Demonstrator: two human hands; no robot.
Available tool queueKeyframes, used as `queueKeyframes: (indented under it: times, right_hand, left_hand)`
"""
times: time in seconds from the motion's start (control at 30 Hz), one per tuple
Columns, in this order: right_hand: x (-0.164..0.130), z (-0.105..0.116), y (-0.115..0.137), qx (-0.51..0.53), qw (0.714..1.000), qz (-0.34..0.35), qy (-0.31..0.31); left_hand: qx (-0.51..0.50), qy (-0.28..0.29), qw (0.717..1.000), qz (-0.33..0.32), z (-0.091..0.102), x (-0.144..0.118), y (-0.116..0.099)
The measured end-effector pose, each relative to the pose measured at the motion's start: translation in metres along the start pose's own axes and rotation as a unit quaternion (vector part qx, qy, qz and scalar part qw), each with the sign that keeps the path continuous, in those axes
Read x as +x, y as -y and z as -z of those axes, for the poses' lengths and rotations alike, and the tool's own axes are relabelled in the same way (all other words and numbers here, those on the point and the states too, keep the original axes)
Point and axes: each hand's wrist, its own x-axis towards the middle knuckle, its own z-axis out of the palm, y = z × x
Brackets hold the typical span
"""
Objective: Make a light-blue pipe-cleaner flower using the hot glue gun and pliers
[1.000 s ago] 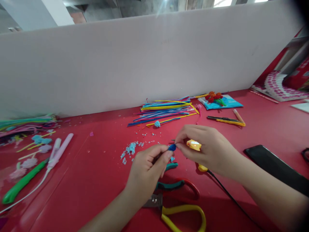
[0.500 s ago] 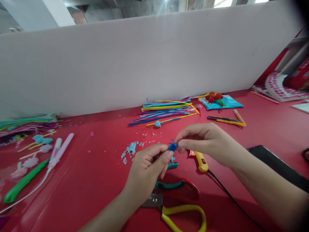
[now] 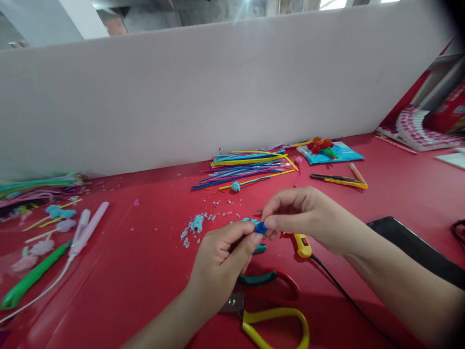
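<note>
Head view of a red desk (image 3: 119, 271) with craft materials. The left hand (image 3: 221, 261) and the right hand (image 3: 301, 218) meet above the middle of the desk, each pinching the same small blue piece (image 3: 260, 227) between thumb and forefinger; the fingers of both hands are closed on it, and it is held just clear of the desk surface. Directly below the hands lie a yellow-handled tool with a black cord (image 3: 302, 245), small pliers with teal handles (image 3: 259, 276), and scissors with red and yellow handles (image 3: 276, 315). Light blue scraps (image 3: 196, 225) are scattered just left of the hands. Farther back, near the white partition (image 3: 181, 97), lies a bundle of coloured pipe cleaners (image 3: 250, 165), with a small light blue ball (image 3: 236, 186) touching its front edge. To the right of the bundle are a blue sheet carrying red and orange flowers (image 3: 329, 151) and a yellow craft knife (image 3: 339, 181). A black phone (image 3: 417, 247) lies beside the right forearm. At far left are a green-handled tool (image 3: 32, 277) and a pale pink tool (image 3: 89, 228).
</note>
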Motion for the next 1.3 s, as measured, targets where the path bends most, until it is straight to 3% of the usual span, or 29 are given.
queueKeyframes:
  times: [0.2,0.43,0.73,0.93,1.13,1.23,1.3]
  right_hand:
    - [-0.001,-0.005,-0.002,-0.004,1.0,0.01,-0.017]
    - [0.003,0.0,-0.006,0.104,0.994,-0.024,0.015]
    - [0.003,-0.007,-0.009,0.01,1.0,0.0,-0.028]
    - [0.008,-0.003,-0.011,0.082,0.997,-0.016,0.002]
    - [0.012,-0.001,-0.013,0.01,1.0,0.002,-0.01]
    - [0.011,0.0,-0.013,-0.041,0.998,0.047,-0.024]
    - [0.009,-0.002,-0.012,-0.145,0.983,0.11,-0.041]
  left_hand:
    - [-0.011,-0.006,1.0,0.005,-0.001,-0.003,-0.001]
    - [-0.079,0.008,0.996,0.045,-0.001,0.0,-0.002]
    - [-0.084,0.006,0.995,0.057,-0.004,0.001,0.006]
    - [-0.135,-0.015,0.987,0.092,-0.007,0.006,0.006]
    - [-0.202,0.036,0.972,0.116,-0.006,0.01,0.013]
    - [-0.248,0.063,0.959,0.119,-0.006,0.012,0.016]
    - [-0.245,0.063,0.96,0.122,-0.006,0.014,0.019]
